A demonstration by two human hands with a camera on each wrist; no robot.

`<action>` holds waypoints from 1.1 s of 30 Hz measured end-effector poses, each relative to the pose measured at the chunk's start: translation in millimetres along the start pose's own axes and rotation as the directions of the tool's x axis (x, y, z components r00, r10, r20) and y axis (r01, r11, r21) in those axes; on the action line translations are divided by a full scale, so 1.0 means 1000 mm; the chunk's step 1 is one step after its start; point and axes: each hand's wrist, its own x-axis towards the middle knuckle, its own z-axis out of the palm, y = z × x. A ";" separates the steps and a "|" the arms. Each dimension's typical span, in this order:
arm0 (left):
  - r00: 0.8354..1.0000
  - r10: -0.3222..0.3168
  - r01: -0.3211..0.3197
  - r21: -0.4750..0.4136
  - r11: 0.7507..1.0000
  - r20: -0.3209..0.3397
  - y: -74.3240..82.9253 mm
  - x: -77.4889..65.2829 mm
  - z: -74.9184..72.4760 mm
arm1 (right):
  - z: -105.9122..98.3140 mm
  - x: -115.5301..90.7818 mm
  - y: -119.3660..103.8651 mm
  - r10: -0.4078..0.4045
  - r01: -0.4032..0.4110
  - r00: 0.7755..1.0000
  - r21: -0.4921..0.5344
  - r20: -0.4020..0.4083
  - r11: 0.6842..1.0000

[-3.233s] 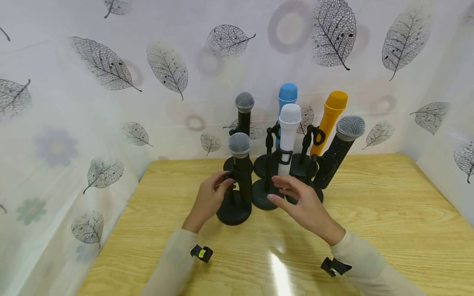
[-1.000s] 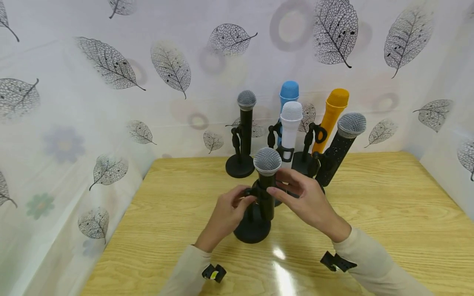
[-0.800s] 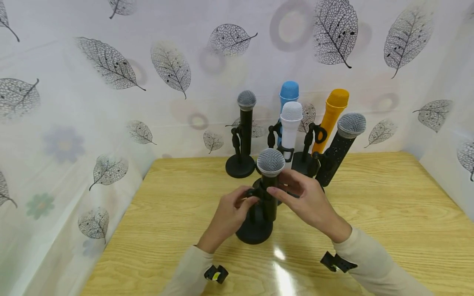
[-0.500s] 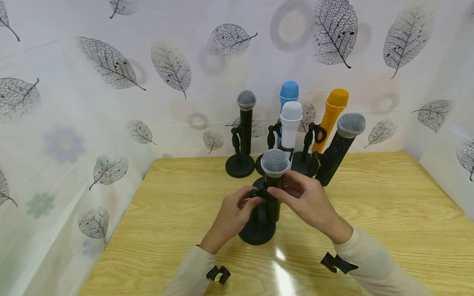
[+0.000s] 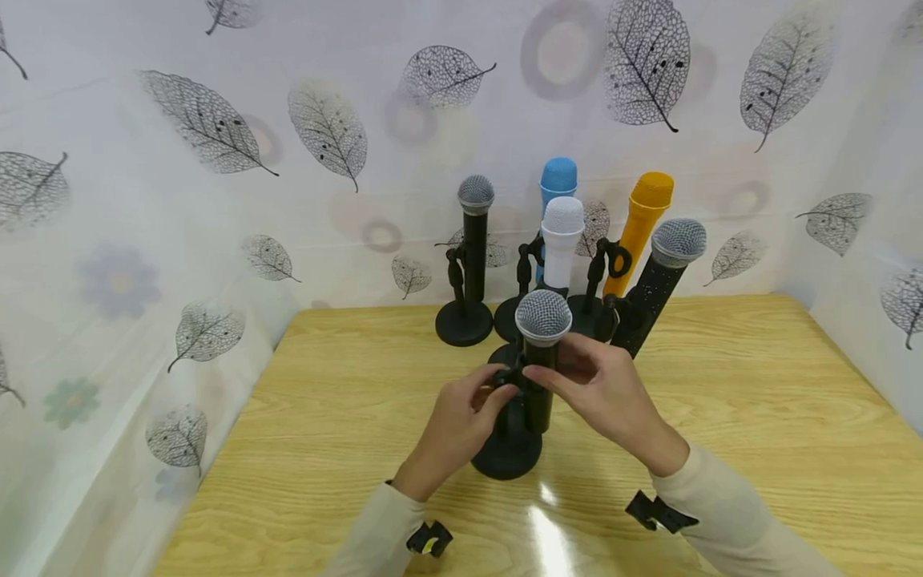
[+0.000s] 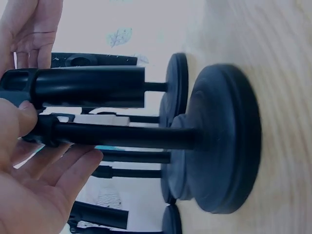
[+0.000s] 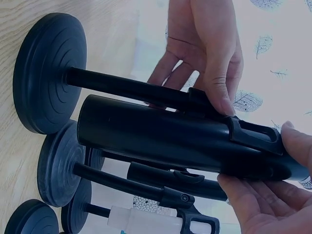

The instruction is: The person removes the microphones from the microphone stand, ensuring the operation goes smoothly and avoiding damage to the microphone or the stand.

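A black microphone with a silver mesh head (image 5: 544, 317) sits in the clip of a black microphone stand (image 5: 508, 458) at the front of the group. My left hand (image 5: 457, 425) pinches the stand's neck just below the clip. My right hand (image 5: 606, 393) holds the microphone's black body (image 7: 161, 134), thumb on the near side and fingers behind. In the left wrist view the stand's round base (image 6: 226, 139) is close to the tabletop; whether it touches I cannot tell. The white microphone (image 5: 562, 240) stands right behind, its lower part hidden.
More microphones on stands crowd behind: a black one (image 5: 475, 240) at left, a blue one (image 5: 558, 176), an orange one (image 5: 644, 220) and a speckled black one (image 5: 659, 280) leaning right. The wooden table (image 5: 324, 417) meets leaf-patterned cloth (image 5: 404, 160) at the back and sides.
Both hands have brought the front black microphone and its stand rightward and nearer to me, from before the left black microphone to before the white one. The right fingers have come onto its body.
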 end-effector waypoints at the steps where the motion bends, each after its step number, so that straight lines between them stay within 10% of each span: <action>1: 1.000 0.011 -0.011 0.028 1.000 -0.002 0.001 0.000 -0.001 | 0.000 0.000 0.000 -0.005 0.005 1.000 0.000 -0.001 1.000; 18: 0.967 0.251 -0.245 0.126 0.961 -0.036 -0.001 0.002 -0.005 | 0.005 0.002 0.001 -0.124 0.122 0.991 -0.049 -0.051 0.991; 33: 0.952 0.300 -0.287 0.173 0.942 -0.059 -0.007 0.003 -0.004 | 0.007 0.001 0.001 -0.184 0.169 0.976 -0.126 -0.116 0.978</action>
